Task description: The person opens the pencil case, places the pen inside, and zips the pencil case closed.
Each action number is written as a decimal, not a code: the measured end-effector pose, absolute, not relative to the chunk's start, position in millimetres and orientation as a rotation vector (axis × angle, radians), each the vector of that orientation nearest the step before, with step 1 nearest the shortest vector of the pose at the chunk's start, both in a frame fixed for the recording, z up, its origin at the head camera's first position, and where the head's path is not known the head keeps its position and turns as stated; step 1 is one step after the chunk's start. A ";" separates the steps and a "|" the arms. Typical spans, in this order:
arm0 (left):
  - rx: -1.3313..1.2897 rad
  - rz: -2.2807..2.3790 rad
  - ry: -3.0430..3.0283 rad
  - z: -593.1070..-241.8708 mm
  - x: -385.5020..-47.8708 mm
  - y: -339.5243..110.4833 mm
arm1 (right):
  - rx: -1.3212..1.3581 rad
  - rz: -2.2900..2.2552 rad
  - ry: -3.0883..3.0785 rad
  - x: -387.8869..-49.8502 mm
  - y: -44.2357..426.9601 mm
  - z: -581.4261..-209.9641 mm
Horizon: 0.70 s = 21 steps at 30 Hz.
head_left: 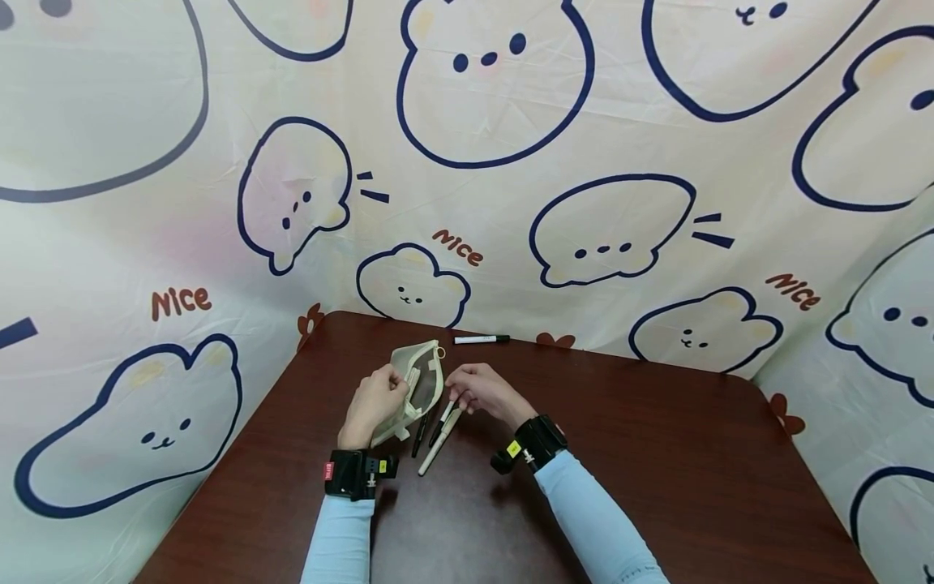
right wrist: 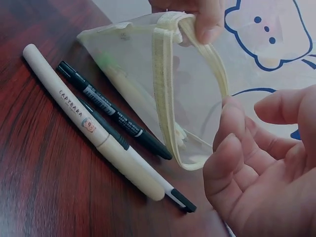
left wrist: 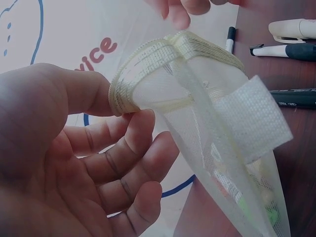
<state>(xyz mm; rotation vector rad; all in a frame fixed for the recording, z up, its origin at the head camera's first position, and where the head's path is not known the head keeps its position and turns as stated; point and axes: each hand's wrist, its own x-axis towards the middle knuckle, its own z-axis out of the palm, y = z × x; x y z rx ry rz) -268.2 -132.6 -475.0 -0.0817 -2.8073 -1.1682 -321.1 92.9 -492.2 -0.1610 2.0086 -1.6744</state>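
A cream mesh zip pouch (head_left: 427,388) stands with its mouth spread wide, and something green shows through its mesh (right wrist: 106,61). My left hand (head_left: 375,401) pinches the zipped rim between thumb and forefinger, the other fingers loosely bent. My right hand (head_left: 487,391) hovers at the opposite side of the mouth, thumb apart and fingers loosely curled with nothing in them; whether a fingertip touches the rim I cannot tell. On the table beside the pouch lie a cream pen marked CAPYBARA (right wrist: 94,123), a black marker (right wrist: 111,108) and a white-and-black pen (right wrist: 158,177).
A white marker with a black cap (head_left: 480,339) lies near the back edge of the dark wooden table (head_left: 620,454). Behind the table hangs a cream cloth (head_left: 496,211) printed with cartoon bears.
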 end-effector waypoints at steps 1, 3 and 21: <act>-0.085 -1.168 -2.806 -474.6 -267.8 -132.5 | -0.176 -1.670 2.016 -319.5 94.4 -491.9; -0.088 -1.172 -2.802 -473.6 -266.9 -132.4 | -0.210 -1.645 2.050 -316.2 97.4 -491.1; -0.101 -1.199 -2.810 -472.8 -265.0 -131.6 | -0.891 -0.835 2.543 -279.7 100.3 -478.9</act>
